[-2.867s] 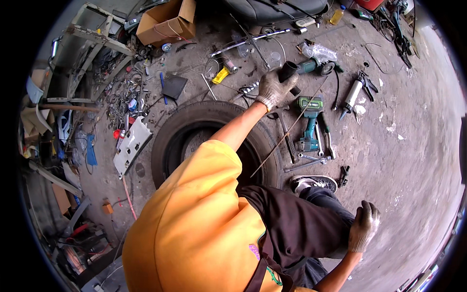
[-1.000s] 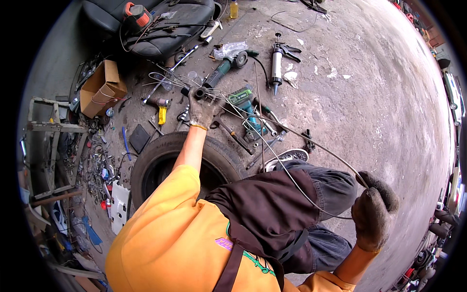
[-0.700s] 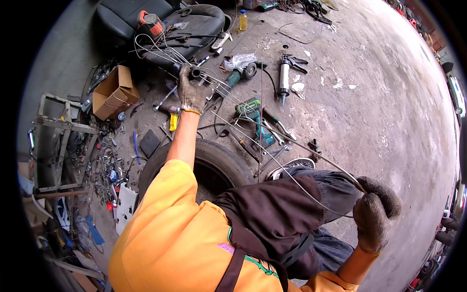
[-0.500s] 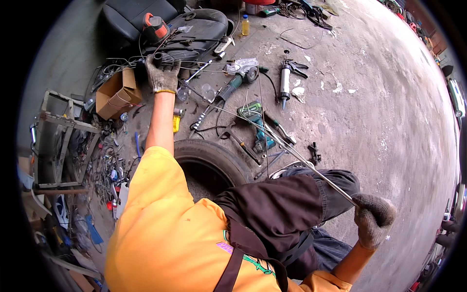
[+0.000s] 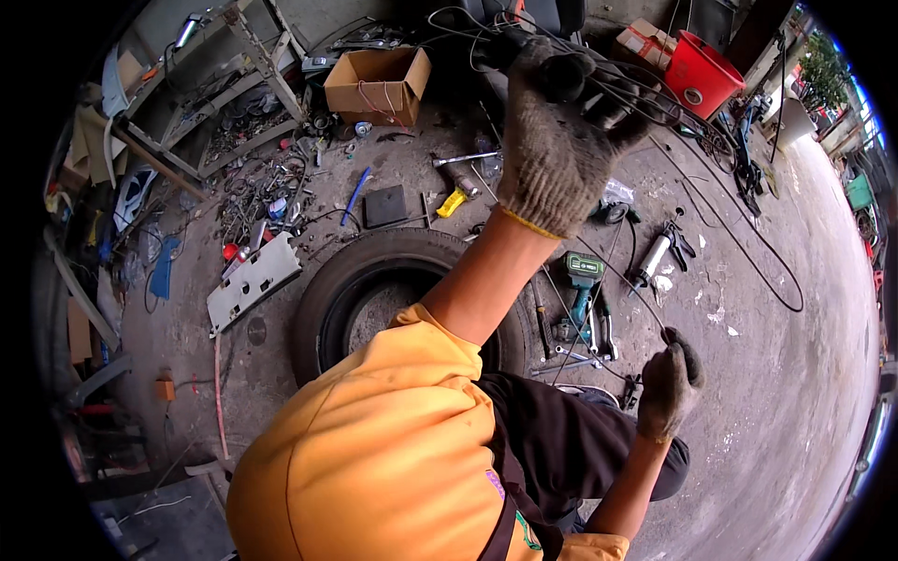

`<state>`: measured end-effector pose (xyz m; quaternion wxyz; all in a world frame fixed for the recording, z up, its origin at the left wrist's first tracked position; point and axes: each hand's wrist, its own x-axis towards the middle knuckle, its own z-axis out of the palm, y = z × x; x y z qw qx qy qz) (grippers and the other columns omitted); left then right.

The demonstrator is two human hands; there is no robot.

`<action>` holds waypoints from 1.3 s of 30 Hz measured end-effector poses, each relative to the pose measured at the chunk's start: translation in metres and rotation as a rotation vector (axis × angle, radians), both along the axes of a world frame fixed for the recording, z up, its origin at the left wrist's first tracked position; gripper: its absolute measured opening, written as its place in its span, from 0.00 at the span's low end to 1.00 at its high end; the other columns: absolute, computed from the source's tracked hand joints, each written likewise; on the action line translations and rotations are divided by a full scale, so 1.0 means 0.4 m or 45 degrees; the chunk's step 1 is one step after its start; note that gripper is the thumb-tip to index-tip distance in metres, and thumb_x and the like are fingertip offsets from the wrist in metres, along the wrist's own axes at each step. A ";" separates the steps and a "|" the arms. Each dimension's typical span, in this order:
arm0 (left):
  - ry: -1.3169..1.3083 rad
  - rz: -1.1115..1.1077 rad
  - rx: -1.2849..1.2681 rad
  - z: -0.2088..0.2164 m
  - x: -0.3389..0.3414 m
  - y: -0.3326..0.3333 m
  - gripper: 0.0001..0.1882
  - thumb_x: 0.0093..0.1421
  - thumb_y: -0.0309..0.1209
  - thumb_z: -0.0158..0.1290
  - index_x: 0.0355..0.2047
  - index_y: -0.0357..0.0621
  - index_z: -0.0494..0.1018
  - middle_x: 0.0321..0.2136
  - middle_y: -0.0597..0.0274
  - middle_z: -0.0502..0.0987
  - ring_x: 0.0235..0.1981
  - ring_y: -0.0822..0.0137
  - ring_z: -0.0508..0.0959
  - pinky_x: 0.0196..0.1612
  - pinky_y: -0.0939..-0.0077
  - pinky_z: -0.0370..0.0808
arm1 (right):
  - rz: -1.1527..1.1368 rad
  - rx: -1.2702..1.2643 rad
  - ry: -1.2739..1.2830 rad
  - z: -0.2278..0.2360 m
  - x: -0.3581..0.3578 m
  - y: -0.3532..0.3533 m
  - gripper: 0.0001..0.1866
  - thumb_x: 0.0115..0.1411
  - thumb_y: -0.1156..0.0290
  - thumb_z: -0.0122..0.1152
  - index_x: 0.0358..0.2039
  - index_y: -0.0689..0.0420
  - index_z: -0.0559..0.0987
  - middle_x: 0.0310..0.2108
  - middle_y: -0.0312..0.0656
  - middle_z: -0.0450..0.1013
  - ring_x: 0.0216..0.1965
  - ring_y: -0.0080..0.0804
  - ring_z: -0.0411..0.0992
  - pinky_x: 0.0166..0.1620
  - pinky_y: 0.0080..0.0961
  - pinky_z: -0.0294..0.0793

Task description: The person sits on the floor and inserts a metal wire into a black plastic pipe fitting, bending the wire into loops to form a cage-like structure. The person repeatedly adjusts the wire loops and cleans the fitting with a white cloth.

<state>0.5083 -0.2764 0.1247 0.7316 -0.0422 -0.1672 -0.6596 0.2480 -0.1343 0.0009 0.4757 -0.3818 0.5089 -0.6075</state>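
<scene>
Our left hand [image 5: 561,140], in a soiled knit glove, is raised close to the camera, its fingers curled about a dark round-ended tube [image 5: 564,77] and a bunch of thin wires [image 5: 802,297]; the overlap hides exactly how each piece sits in the grasp. Our right hand [image 5: 672,385], gloved too, is lower and nearer our knee, clenched on a strand. The wires run between our hands, and one long loop reaches out over the concrete floor [image 5: 767,374] at right. Below our left forearm lies a tyre [image 5: 327,280], flat on its side. Between it and our right hand are a green power tool [image 5: 582,271] and some spanners [image 5: 610,332], with a caulking gun [image 5: 657,257] beyond. Farther off stand an open cardboard box [image 5: 365,98] and a red bucket [image 5: 702,75].
</scene>
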 end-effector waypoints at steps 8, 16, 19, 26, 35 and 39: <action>-0.175 -0.065 0.013 0.013 -0.138 0.117 0.20 0.63 0.46 0.58 0.47 0.48 0.70 0.37 0.64 0.75 0.37 0.70 0.78 0.43 0.67 0.82 | 0.184 -0.523 1.737 -0.375 0.361 -0.320 0.27 0.69 0.62 0.56 0.64 0.61 0.68 0.64 0.44 0.65 0.65 0.37 0.60 0.68 0.34 0.54; -0.505 -0.098 0.215 -0.192 -0.254 0.079 0.13 0.68 0.30 0.52 0.50 0.40 0.70 0.39 0.62 0.76 0.38 0.71 0.77 0.43 0.75 0.77 | 0.208 0.292 0.443 0.060 0.070 0.142 0.11 0.65 0.75 0.59 0.45 0.68 0.80 0.35 0.44 0.80 0.38 0.29 0.78 0.46 0.26 0.76; -0.744 -0.260 0.275 -0.165 -0.365 0.129 0.12 0.69 0.38 0.51 0.39 0.43 0.75 0.32 0.68 0.76 0.23 0.78 0.74 0.31 0.83 0.73 | -0.471 -0.143 0.664 0.218 -0.014 0.220 0.09 0.63 0.79 0.57 0.42 0.68 0.81 0.33 0.46 0.80 0.36 0.30 0.78 0.43 0.26 0.76; -0.668 -0.819 -0.346 -0.177 -0.666 0.205 0.11 0.63 0.29 0.58 0.43 0.40 0.74 0.36 0.65 0.79 0.37 0.75 0.77 0.43 0.77 0.74 | -0.897 -0.496 1.306 0.437 -0.177 0.198 0.19 0.63 0.72 0.64 0.53 0.66 0.77 0.43 0.50 0.80 0.45 0.35 0.78 0.49 0.30 0.77; -1.407 -1.676 -1.207 -0.167 -0.936 0.473 0.18 0.60 0.31 0.60 0.50 0.40 0.76 0.40 0.67 0.79 0.40 0.77 0.75 0.46 0.76 0.74 | -0.967 -0.112 0.773 0.415 -0.512 0.434 0.30 0.64 0.58 0.63 0.58 0.69 0.70 0.36 0.50 0.78 0.35 0.31 0.75 0.41 0.30 0.75; -1.153 -1.841 -1.079 -0.181 -1.061 0.550 0.16 0.65 0.34 0.56 0.49 0.39 0.74 0.49 0.54 0.78 0.46 0.64 0.80 0.52 0.64 0.78 | -1.191 -0.021 0.632 0.283 -0.613 0.640 0.22 0.63 0.63 0.63 0.51 0.67 0.76 0.34 0.45 0.77 0.35 0.26 0.73 0.40 0.26 0.74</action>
